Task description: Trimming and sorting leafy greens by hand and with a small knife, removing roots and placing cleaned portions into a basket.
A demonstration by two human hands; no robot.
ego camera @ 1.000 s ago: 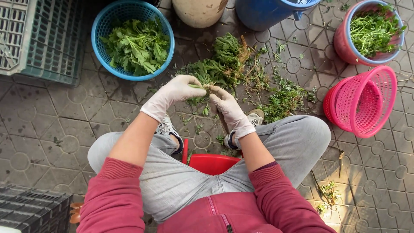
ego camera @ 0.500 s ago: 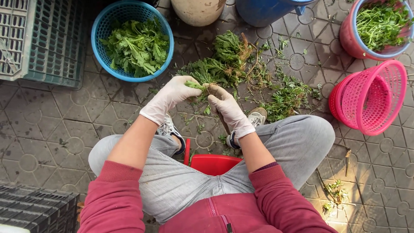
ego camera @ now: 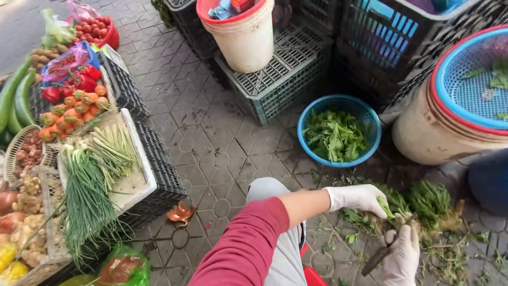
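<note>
- Our left hand (ego camera: 357, 198) pinches a leafy green sprig (ego camera: 386, 207) low over the paved floor (ego camera: 211, 137).
- Our right hand (ego camera: 400, 255) grips a dark knife (ego camera: 382, 254).
- We'd cut near the roots, blade angled away from our fingers.

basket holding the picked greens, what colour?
Blue basket, seen in the head view, with green leaves inside.

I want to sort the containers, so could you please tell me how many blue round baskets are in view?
2: one blue basket of picked greens sits on the paving above the left hand; another blue basket is stacked on tubs at right. Others may lie outside the frame.
</note>
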